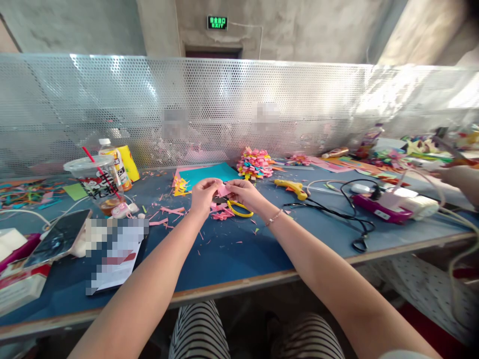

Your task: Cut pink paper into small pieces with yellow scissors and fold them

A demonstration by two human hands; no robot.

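Note:
Between both hands, above the blue table (239,254), is a small piece of pink paper (223,190). My left hand (204,194) pinches its left side, and my right hand (245,193) pinches the right side. The fingertips nearly meet. Just below my right hand lie yellow-handled scissors (243,214), beside cut pink strips (220,213). Behind the hands rests a teal sheet (209,172) with pink and yellow paper at its left. A bushy ball of folded pink, yellow and blue paper (255,163) stands behind my right hand.
Left are a plastic cup (95,182) with a red straw, a bottle, and phones (60,237). A yellow glue gun (292,188), black cables and a purple power strip (385,208) lie right. A perforated metal screen (224,99) stands behind. Another person's hand (456,177) is far right.

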